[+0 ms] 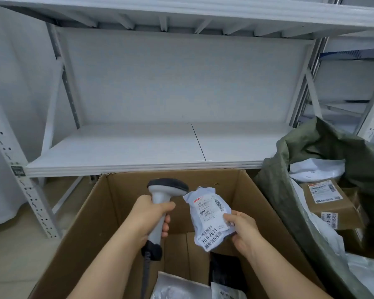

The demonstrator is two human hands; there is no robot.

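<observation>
Now | left hand [148, 221] grips scanner [162, 203] | right hand [243, 231] pinches parcel [209, 216] over box [259, 214] | advice: flatten label, aim scanner head squarely at barcode.

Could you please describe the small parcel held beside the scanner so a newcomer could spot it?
Find the big open cardboard box below the white shelf. Above it, the right hand pinches a crumpled white mailer beside the grey scanner in the left hand. Unlike other parcels, it is held up.
</observation>
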